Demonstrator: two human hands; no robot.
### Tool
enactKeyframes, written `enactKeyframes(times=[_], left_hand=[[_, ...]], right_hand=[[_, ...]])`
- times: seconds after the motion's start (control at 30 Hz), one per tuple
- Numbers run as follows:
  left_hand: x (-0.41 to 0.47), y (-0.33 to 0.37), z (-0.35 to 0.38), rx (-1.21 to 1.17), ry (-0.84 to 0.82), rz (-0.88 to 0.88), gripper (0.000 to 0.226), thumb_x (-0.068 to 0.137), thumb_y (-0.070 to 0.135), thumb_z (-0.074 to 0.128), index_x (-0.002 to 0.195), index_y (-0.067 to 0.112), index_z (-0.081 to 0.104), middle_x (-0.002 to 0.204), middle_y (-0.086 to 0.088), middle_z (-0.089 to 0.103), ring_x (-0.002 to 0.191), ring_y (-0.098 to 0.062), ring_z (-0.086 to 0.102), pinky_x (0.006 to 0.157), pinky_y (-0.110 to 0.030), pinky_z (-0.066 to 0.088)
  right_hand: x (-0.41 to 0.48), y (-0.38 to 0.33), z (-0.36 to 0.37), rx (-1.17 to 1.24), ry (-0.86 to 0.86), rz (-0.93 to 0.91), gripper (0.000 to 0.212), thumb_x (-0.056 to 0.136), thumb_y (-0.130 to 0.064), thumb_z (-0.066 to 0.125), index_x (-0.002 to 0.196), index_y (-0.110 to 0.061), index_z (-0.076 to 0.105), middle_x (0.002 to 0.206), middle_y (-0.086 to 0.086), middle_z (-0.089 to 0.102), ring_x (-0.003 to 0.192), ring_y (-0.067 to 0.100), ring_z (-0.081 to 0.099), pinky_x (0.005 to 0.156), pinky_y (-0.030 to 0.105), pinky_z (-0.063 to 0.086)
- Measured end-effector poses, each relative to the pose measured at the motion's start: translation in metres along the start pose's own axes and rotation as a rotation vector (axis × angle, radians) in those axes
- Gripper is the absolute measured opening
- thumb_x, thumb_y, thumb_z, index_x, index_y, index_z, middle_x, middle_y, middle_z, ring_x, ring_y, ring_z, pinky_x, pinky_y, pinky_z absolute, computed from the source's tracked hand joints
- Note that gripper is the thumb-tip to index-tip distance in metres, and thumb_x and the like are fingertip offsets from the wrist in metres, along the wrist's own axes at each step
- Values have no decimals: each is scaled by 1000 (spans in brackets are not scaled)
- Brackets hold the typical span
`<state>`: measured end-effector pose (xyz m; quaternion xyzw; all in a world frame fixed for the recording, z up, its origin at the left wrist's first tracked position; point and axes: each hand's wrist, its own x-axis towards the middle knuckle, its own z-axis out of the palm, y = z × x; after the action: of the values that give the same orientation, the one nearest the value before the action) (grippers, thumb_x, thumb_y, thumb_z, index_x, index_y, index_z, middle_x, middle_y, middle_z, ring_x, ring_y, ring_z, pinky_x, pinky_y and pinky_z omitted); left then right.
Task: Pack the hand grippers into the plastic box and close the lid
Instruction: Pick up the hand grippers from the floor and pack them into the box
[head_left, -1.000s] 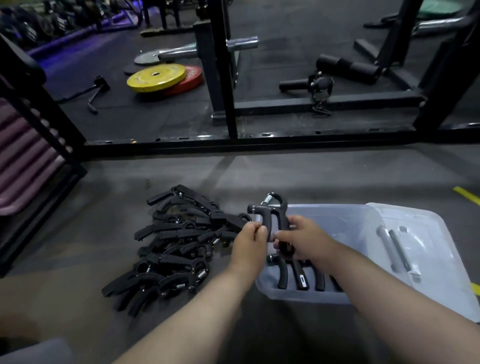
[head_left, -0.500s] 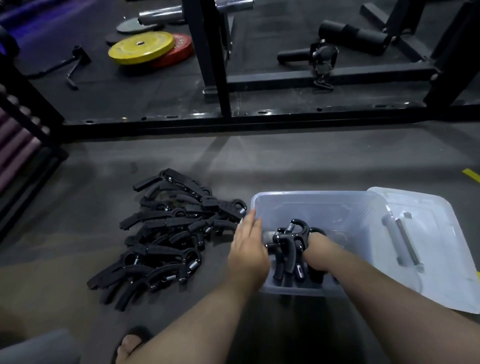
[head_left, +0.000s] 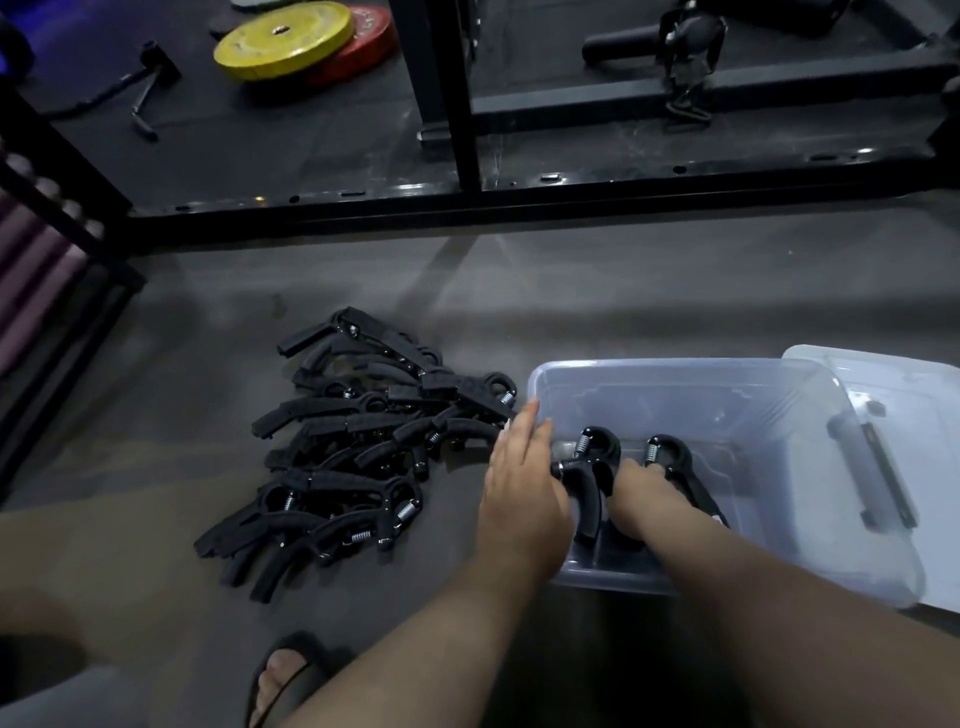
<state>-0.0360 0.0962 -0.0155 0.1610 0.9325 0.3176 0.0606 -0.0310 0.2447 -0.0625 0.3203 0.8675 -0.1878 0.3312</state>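
**Packing under way**

The box (head_left: 675, 395) is open, lid (head_left: 893, 415) at its right, pile (head_left: 353, 447) at its left. Your left hand (head_left: 522, 499), fingers straight, rests on the left wall; your right hand (head_left: 641, 493) is inside among grippers (head_left: 592, 483), grasp hidden. Next, take more from the pile.

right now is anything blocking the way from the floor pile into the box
Nothing visible does. The pile sits just left of the plastic box, whose top is open; the lid lies off to its right. Only the left hand lies between them.
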Motion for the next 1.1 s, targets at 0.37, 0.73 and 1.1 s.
enactKeyframes(times=[0.37, 0.73, 1.1], left_hand=[[-1, -2, 2, -28, 6, 19, 63, 83, 10, 37, 146, 15, 40, 161, 9, 18, 148, -19, 18, 118, -42, 24], [1, -3, 6, -8, 2, 19, 62, 85, 5, 42, 146, 15, 39, 161, 8, 17, 148, -19, 16, 120, -37, 19], [1, -19, -10, -373, 145, -20, 56, 86, 25, 38, 140, 13, 46, 147, -2, 41, 136, -13, 37, 114, -32, 29]], right_hand=[[3, 6, 2, 66, -6, -55, 44, 91, -17, 52, 133, -10, 39, 129, 15, 58, 119, 34, 57, 97, 41, 46], [-3, -4, -3, 26, -33, 36, 59, 90, -25, 56, 140, -5, 33, 138, 21, 48, 123, 38, 51, 98, 42, 46], [-47, -78, -30, 561, 642, -665, 45, 99, -24, 41, 142, -13, 45, 151, 3, 37, 142, 20, 28, 118, 31, 21]])
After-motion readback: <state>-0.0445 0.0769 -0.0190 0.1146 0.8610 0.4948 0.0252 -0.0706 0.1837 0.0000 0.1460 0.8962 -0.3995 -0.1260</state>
